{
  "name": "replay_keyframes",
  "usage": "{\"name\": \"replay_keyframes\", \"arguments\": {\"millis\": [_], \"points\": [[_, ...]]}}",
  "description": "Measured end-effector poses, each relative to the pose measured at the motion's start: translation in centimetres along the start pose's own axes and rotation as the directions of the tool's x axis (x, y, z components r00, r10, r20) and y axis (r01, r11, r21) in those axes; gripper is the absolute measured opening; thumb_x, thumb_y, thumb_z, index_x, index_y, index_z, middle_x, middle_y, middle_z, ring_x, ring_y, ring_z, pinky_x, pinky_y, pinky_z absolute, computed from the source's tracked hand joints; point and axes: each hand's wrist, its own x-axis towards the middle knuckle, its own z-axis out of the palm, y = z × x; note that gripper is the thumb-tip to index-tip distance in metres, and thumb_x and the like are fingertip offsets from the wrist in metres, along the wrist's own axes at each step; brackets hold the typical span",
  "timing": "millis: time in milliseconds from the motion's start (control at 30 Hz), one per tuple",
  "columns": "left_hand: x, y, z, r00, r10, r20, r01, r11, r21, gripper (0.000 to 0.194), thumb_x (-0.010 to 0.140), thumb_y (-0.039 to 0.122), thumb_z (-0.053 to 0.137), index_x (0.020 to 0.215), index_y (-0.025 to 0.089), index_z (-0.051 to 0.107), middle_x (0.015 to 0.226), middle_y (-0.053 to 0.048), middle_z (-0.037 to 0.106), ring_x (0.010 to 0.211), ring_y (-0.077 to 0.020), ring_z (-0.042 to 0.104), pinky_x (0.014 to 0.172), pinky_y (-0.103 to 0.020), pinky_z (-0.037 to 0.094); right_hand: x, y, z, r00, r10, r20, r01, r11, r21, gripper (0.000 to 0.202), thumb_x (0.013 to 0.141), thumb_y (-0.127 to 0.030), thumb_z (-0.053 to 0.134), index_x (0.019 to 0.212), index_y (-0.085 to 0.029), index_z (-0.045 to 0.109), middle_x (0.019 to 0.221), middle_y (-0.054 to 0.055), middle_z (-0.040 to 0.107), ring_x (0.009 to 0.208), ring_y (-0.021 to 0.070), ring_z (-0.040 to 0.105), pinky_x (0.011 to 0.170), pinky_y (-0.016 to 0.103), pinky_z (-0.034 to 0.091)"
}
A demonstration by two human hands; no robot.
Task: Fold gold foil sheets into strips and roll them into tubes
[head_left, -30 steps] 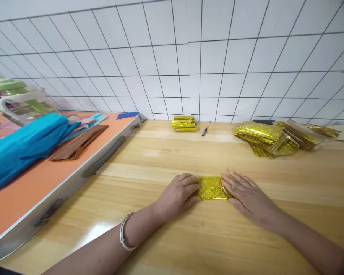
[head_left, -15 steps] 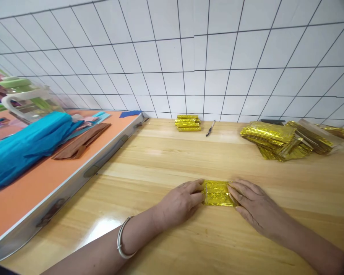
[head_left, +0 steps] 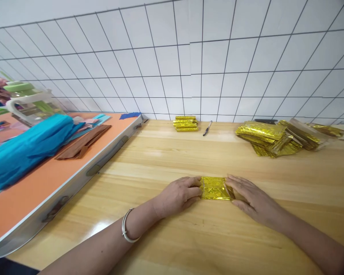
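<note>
A small sheet of shiny gold foil paper (head_left: pixel 215 188) lies on the wooden table between my two hands, with crease lines across it. My left hand (head_left: pixel 181 195) has its fingers curled and pressed together over the sheet's left end; that edge is hidden under the fingertips. At the other end, my right hand (head_left: pixel 253 199) holds the right edge between the fingers above and the thumb below. There the foil is lifted a little and shows a darker fold.
Rolled gold foil pieces (head_left: pixel 185 124) and a pen (head_left: pixel 208 128) lie by the tiled wall. A pile of gold foil sheets (head_left: pixel 263 133) sits at the back right. On the left, an orange-topped board (head_left: pixel 103 143) carries blue material (head_left: pixel 31 141), brown strips (head_left: pixel 84 143) and a clear jug (head_left: pixel 36 103).
The view has shifted slightly. My right thumb and fingers have spread a little, and the foil's right edge stands up more. My left hand stays on the left end.
</note>
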Motion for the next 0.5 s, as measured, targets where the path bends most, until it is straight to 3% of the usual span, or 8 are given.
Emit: {"name": "replay_keyframes", "arguments": {"millis": [233,333,500], "points": [[-0.1,-0.1,0.2,0.997,0.071,-0.02,-0.069,0.994,0.083,0.02,0.092,0.021,0.041,0.098,0.018,0.06,0.113,-0.01,0.056,0.115,-0.0203,0.049,0.098,-0.037,0.041,-0.5,-0.1,-0.3,0.99,-0.142,-0.007,0.138,0.974,-0.181,0.037,0.092,-0.025,0.043,0.127,-0.021,0.05,0.134,0.007,0.05,0.132,0.024,0.031,0.102,0.046,0.038],[0.0,0.2,-0.1,0.994,0.106,-0.016,-0.104,0.988,0.116,0.019,0.092,0.022,0.042,0.1,0.017,0.059,0.111,-0.01,0.058,0.111,-0.0198,0.051,0.098,-0.038,0.041,-0.6,-0.5,-0.1,0.985,-0.17,-0.017,0.159,0.949,-0.274,0.035,0.091,-0.022,0.044,0.125,-0.02,0.053,0.127,0.009,0.056,0.127,0.026,0.038,0.099,0.046,0.042],[-0.1,0.7,-0.6,0.992,0.124,0.029,-0.127,0.98,0.153,0.021,0.093,0.019,0.039,0.1,0.018,0.058,0.105,-0.008,0.061,0.106,-0.0183,0.054,0.096,-0.034,0.043,-0.5,-2.9,0.7,0.988,-0.152,-0.009,0.133,0.895,-0.425,0.041,0.083,-0.007,0.04,0.12,-0.005,0.055,0.121,0.02,0.057,0.115,0.0287,0.051,0.096,0.044,0.045]]}}
